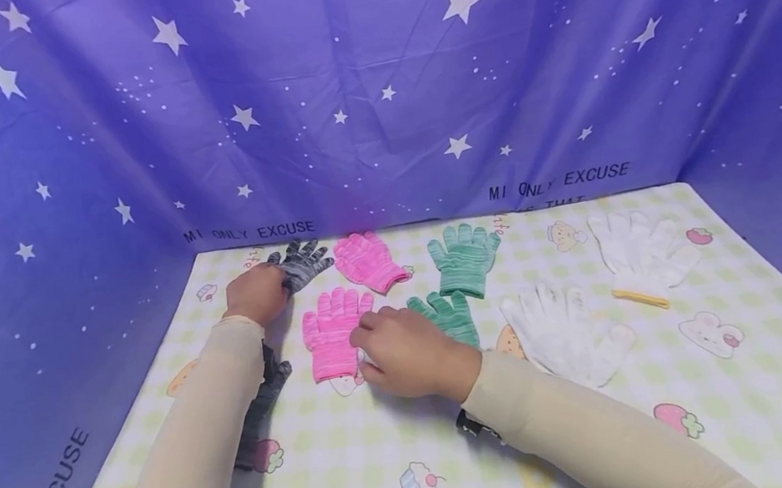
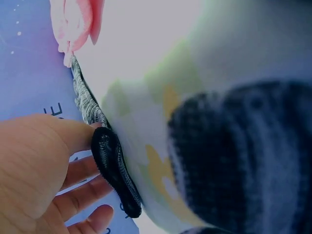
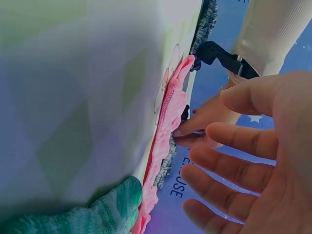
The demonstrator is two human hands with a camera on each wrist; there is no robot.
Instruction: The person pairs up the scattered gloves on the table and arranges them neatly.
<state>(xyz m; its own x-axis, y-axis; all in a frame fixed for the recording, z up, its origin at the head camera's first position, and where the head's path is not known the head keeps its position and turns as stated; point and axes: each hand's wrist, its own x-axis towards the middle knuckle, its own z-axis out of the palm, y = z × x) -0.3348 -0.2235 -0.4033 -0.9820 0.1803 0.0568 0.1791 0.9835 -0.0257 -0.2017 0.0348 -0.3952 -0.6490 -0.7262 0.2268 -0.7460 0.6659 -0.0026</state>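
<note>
At the far left of the table, my left hand [image 1: 256, 294] holds the cuff of a black-and-grey knitted glove [image 1: 303, 265]. The left wrist view shows the thumb against this dark cuff [image 2: 116, 173], with fingers behind it. Another black-and-grey glove [image 1: 262, 411] lies partly hidden under my left forearm. My right hand [image 1: 415, 354] is over the table beside the nearer pink glove [image 1: 336, 332]; in the right wrist view its fingers [image 3: 234, 168] are spread loosely and hold nothing. Behind lies a second pink glove [image 1: 366, 260].
Two green gloves, one at the back [image 1: 465, 262] and one partly behind my right hand [image 1: 454, 319], lie mid-table. To the right are a white glove [image 1: 567, 336] and another with a yellow cuff edge [image 1: 638, 249]. A starry purple curtain [image 1: 363, 54] surrounds the checked tablecloth [image 1: 360, 442].
</note>
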